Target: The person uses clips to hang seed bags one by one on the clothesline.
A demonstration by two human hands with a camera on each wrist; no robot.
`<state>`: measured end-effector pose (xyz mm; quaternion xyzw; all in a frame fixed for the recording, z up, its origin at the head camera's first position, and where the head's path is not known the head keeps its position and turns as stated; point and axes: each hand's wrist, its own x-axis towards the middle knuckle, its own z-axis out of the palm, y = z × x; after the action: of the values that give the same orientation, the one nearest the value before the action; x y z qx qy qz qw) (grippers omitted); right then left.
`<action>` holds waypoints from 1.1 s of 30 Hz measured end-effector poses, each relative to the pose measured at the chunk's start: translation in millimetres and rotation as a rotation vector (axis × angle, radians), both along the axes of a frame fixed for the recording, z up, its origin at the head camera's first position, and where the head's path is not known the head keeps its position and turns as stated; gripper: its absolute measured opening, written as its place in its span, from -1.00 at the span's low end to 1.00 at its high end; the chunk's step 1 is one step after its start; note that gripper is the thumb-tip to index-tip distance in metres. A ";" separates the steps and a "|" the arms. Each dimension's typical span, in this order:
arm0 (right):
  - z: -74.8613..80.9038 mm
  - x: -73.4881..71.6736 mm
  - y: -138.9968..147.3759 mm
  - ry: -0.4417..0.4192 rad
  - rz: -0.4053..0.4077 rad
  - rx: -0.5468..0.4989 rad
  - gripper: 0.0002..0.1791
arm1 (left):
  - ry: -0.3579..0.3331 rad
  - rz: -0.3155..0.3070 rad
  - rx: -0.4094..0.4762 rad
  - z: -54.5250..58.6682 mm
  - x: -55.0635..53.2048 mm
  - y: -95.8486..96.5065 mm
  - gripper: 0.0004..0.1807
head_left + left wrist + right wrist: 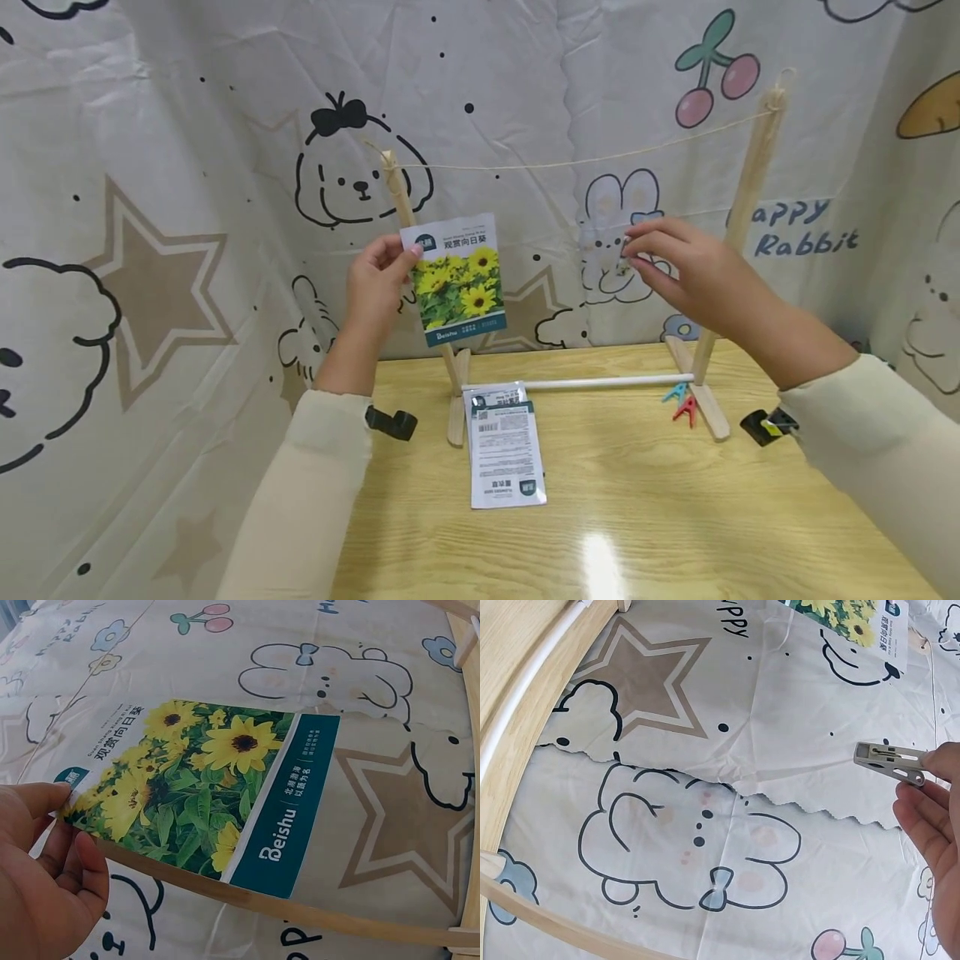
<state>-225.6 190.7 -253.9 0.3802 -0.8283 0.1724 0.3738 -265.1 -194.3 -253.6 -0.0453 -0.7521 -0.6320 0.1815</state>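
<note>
My left hand (380, 279) pinches the upper left edge of a seed packet (459, 287) with yellow flowers on its front. The packet is upright and overlaps the left wooden post in the head view. My right hand (693, 267) pinches a pale grey clothespin (889, 759) between thumb and fingers, its jaws pointing away from the hand. In the head view the fingers mostly hide that clothespin. A thin string (555, 165) runs between the tops of two wooden posts, above both hands.
More seed packets (508, 467) lie stacked on the wooden table (645, 492). Blue (677, 392) and red (686, 410) clothespins lie beside the right post's foot (712, 414). A white rod (607, 382) joins the posts low down. A patterned cloth (525, 50) hangs behind.
</note>
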 end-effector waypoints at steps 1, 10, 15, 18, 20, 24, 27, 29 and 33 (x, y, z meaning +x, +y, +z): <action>1.9 -1.2 -0.7 0.007 0.006 0.004 -0.72 | 0.002 0.005 -0.003 1.7 -0.1 -0.6 -0.76; 17.1 -13.8 -3.0 0.023 0.006 0.041 -0.75 | -0.003 0.011 -0.018 10.0 -5.0 1.4 -0.74; 23.2 -20.2 -6.9 -0.008 -0.011 0.034 -0.77 | 0.004 0.015 -0.025 12.5 -5.3 3.9 -0.75; 26.8 -22.1 -10.4 -0.025 -0.019 0.023 -0.78 | 0.014 0.010 -0.030 13.2 -4.7 4.8 -0.77; 29.7 -22.6 -13.3 -0.030 -0.016 0.018 -0.79 | 0.020 0.005 -0.034 13.3 -4.4 5.3 -0.78; 37.5 -24.3 -19.7 -0.029 0.005 0.013 -0.82 | 0.023 0.000 -0.034 14.0 -4.6 5.5 -0.78; 44.5 -26.0 -24.0 -0.028 0.019 0.009 -0.83 | 0.019 0.000 -0.031 16.1 -5.8 5.5 -0.77; 49.1 -26.8 -25.9 -0.031 0.026 -0.002 -0.84 | 0.020 0.002 -0.028 19.0 -7.0 6.0 -0.77; 56.0 -28.9 -28.2 -0.069 0.034 -0.055 -0.85 | 0.037 -0.005 -0.030 25.0 -7.2 6.1 -0.78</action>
<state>-254.5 162.6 -197.8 0.3776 -0.8291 0.2143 0.3521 -272.2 -188.2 -228.6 -0.0615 -0.7578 -0.6202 0.1932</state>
